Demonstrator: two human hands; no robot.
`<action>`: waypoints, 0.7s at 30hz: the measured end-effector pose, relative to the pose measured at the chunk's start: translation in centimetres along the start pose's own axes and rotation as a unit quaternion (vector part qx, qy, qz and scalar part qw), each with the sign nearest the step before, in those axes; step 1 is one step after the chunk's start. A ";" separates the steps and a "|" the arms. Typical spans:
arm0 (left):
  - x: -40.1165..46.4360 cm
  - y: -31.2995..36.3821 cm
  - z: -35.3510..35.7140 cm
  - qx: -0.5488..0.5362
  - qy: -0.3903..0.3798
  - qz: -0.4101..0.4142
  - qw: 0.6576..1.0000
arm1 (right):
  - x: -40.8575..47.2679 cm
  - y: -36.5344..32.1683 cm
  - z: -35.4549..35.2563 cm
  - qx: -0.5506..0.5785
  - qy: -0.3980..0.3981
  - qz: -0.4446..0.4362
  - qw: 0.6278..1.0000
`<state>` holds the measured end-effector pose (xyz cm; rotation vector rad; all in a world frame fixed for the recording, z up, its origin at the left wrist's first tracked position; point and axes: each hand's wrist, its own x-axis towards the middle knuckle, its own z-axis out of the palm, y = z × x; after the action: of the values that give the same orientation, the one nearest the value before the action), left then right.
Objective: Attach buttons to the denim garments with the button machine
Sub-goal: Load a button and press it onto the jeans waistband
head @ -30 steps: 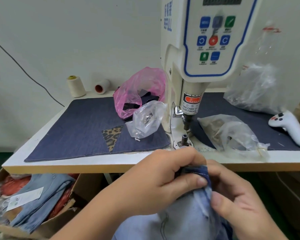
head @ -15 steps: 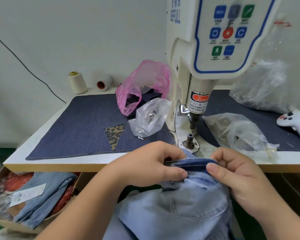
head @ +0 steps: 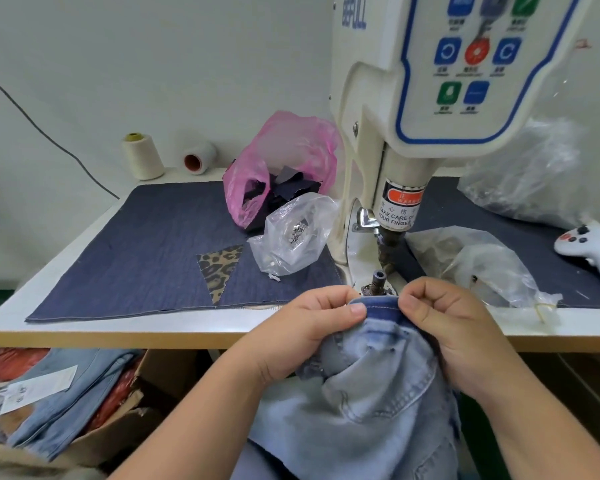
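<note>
At the far left, below the bench (head: 84, 336), an open cardboard box (head: 94, 441) holds folded light-blue denim pieces (head: 70, 393) with a white paper tag, lying on something orange-red. On the bench above, a dark blue cloth mat (head: 146, 244) covers the top, with a triangle of leopard-print fabric (head: 220, 271) on it. At the back stand a cream thread cone (head: 142, 156) and, just beside it, a smaller spool (head: 199, 158) lying on its side. Further right a pink plastic bag (head: 284, 161) holds dark fabric scraps, and a clear plastic bag (head: 295, 233) with small metal pieces rests in front of it, touching it.

Near the middle, the left hand (head: 312, 327) grips the waistband edge of a light-blue denim garment (head: 368, 393), thumb on top and fingers (head: 329, 296) curled under the fabric. The garment hangs from the bench edge toward the viewer. Its waistband sits just in front of the metal post on the base of the white button machine (head: 413, 109), whose blue-bordered control panel (head: 471, 64) and warning label rise above it. The right hand (head: 454, 323) pinches the same waistband edge from the other side, fingers curled tightly. To the right lie another clear bag (head: 485, 268), a larger crumpled clear bag (head: 527, 174) behind it, and a white game controller (head: 593, 251) at the bench's right edge.
</note>
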<state>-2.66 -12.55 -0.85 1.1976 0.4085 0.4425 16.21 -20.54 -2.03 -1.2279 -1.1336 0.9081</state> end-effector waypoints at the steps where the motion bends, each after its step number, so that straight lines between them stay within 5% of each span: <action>1: -0.1 -0.2 0.2 0.003 0.007 -0.010 1.000 | -0.3 0.4 0.2 0.022 -0.021 0.014 0.999; 5: -0.8 -1.4 0.5 0.010 0.035 -0.056 0.998 | -1.4 0.8 1.0 0.050 -0.063 0.056 0.995; 12: 2.7 0.9 -0.1 0.204 0.189 0.031 0.960 | 1.4 -0.4 1.0 -0.138 0.124 -0.011 0.983; 21: 5.1 1.1 -0.7 0.212 0.209 -0.026 0.954 | 3.5 1.0 -0.1 0.050 0.137 0.055 0.988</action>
<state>1.17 -8.92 -0.40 1.5041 0.9341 0.5829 17.12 -17.08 -2.49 -1.2974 -0.7998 0.8376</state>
